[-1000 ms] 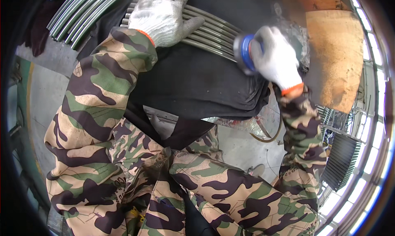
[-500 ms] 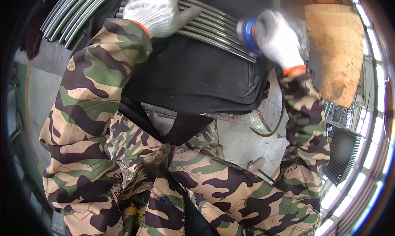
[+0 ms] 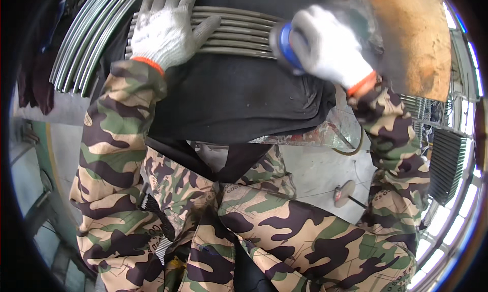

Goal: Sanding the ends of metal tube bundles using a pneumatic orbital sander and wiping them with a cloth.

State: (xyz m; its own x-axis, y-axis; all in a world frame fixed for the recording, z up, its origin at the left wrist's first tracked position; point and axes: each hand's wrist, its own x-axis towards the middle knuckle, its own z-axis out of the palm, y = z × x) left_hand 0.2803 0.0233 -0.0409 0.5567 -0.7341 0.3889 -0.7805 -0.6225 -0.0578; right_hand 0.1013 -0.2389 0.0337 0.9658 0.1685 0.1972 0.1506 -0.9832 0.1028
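1. No packages or signs show; a rusty board [image 3: 406, 37] lies at the upper right.
2. Left hand [image 3: 165, 30] lies flat, fingers spread, on the rods [image 3: 239, 32].
3. Right hand [image 3: 328, 50] is wrapped tight around a blue tool [image 3: 283, 40].
4. Since earlier, the tool has slid left along the rods.
5. Rods run left-right on the black cloth [image 3: 239, 98].

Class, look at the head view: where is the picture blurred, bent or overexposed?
Head view: motion blur smears the right hand and its blue-bodied tool; the left hand on the metal rods is sharp; fisheye bends the rods at the rim; bright glare at lower right.
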